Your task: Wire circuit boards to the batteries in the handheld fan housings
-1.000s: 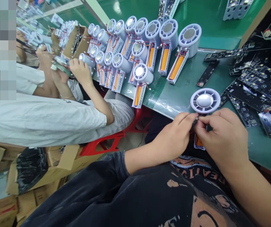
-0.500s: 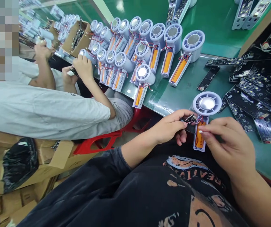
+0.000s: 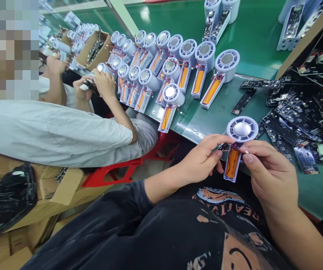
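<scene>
In front of my body a lavender handheld fan point(image 3: 229, 129) sits between my hands, its round head up and its handle open, showing an orange battery point(image 3: 232, 165) and thin red and dark wires. My left hand point(image 3: 203, 159) is closed at the fan's left side, thumb and fingers on a small black circuit board point(image 3: 222, 147), mostly hidden. Its index fingertip reaches to just under the fan head. Between the thumb and index finger of my right hand point(image 3: 272, 168) is a small white wire connector point(image 3: 246, 152), right of the battery's upper end.
Several similar fans point(image 3: 205, 56) stand in rows on the green table point(image 3: 189, 116). Loose black circuit boards point(image 3: 287, 116) lie heaped at the right. To the left, a co-worker's hands point(image 3: 103, 82) hold a dark part near a cardboard box point(image 3: 93, 52). A red stool point(image 3: 116, 174) stands below.
My right hand has drawn the connector slightly right, off the battery's face. My left index finger has stretched toward the fan head, and the circuit board is now more covered.
</scene>
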{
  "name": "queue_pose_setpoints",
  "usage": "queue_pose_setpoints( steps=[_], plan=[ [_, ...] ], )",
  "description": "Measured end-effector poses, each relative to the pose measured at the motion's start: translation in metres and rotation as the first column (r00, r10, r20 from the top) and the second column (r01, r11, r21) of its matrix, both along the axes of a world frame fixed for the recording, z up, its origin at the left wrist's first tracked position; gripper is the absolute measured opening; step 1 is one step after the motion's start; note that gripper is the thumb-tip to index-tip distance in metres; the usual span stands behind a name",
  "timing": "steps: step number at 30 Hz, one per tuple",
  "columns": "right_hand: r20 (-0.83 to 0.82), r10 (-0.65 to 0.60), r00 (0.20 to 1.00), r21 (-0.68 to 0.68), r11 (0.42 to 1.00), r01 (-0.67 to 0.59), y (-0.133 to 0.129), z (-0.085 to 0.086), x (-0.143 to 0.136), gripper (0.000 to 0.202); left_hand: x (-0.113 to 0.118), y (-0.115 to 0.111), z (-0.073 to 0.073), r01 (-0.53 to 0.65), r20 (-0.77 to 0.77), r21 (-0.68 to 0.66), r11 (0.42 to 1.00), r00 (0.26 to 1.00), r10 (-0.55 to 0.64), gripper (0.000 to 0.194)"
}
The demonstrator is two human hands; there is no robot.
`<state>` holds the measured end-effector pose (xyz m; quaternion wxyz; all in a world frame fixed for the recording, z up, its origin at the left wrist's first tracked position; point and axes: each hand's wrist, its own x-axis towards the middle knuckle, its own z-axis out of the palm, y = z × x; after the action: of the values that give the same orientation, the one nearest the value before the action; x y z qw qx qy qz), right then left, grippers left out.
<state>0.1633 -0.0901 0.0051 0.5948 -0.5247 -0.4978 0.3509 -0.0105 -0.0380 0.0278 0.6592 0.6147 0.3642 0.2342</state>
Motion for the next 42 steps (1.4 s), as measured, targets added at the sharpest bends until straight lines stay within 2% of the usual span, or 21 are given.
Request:
queue_pose_setpoints(
  steps=[3,7,10,14,18,21,23,25,27,30,33,38,42],
  plan=[
    [0.178,-0.031,0.984,0.011,1.000,0.029,-0.001,0.006,0.001,0.007,-0.001,-0.003,0.002,-0.014,-0.028,0.156,0.988,0.999,0.019,0.028],
    [0.461,-0.083,0.884,0.086,0.995,0.048,-0.002,0.012,0.000,0.009,0.000,-0.003,0.004,-0.054,-0.036,0.290,0.956,0.997,0.068,0.014],
    [0.554,-0.116,0.825,0.163,0.986,0.029,-0.002,0.014,-0.001,0.010,0.002,-0.002,0.003,-0.083,-0.014,0.348,0.934,0.995,0.094,0.012],
    [0.586,-0.143,0.798,0.200,0.979,0.029,-0.002,0.014,-0.003,0.014,0.002,-0.001,-0.001,-0.094,0.017,0.405,0.910,0.995,0.096,0.010],
    [0.533,-0.156,0.832,0.161,0.984,0.081,-0.005,0.013,-0.006,0.016,0.004,-0.003,-0.008,-0.133,0.060,0.312,0.941,0.991,0.120,0.015],
    [0.442,-0.164,0.882,0.110,0.986,0.128,-0.006,0.012,-0.009,0.014,0.006,-0.005,-0.016,-0.140,0.115,0.104,0.985,0.985,0.128,0.026],
    [0.415,-0.190,0.890,0.090,0.982,0.168,-0.004,0.013,-0.009,0.010,0.007,-0.006,-0.020,-0.115,0.154,-0.065,0.991,0.980,0.123,0.035],
    [0.466,-0.240,0.852,0.111,0.971,0.213,-0.002,0.014,-0.006,0.007,0.007,-0.006,-0.022,-0.094,0.189,-0.180,0.979,0.974,0.128,0.040],
    [0.572,-0.271,0.774,0.168,0.962,0.213,0.002,0.016,-0.002,0.006,0.008,-0.006,-0.021,-0.096,0.214,-0.214,0.972,0.966,0.142,0.041],
    [0.704,-0.260,0.661,0.237,0.963,0.127,0.007,0.019,0.004,0.011,0.008,-0.006,-0.018,-0.114,0.216,-0.155,0.981,0.965,0.146,0.038],
    [0.769,-0.233,0.596,0.242,0.968,0.067,0.009,0.021,0.005,0.019,0.009,-0.007,-0.014,-0.141,0.172,-0.052,0.989,0.974,0.148,0.034],
    [0.837,-0.211,0.505,0.223,0.974,0.038,0.009,0.024,0.003,0.026,0.009,-0.010,-0.012,-0.120,0.129,0.110,0.987,0.986,0.106,0.026],
    [0.882,-0.203,0.426,0.210,0.977,0.031,0.006,0.027,0.002,0.029,0.010,-0.011,-0.013,-0.124,0.137,0.180,0.976,0.986,0.100,0.024]
  ],
)
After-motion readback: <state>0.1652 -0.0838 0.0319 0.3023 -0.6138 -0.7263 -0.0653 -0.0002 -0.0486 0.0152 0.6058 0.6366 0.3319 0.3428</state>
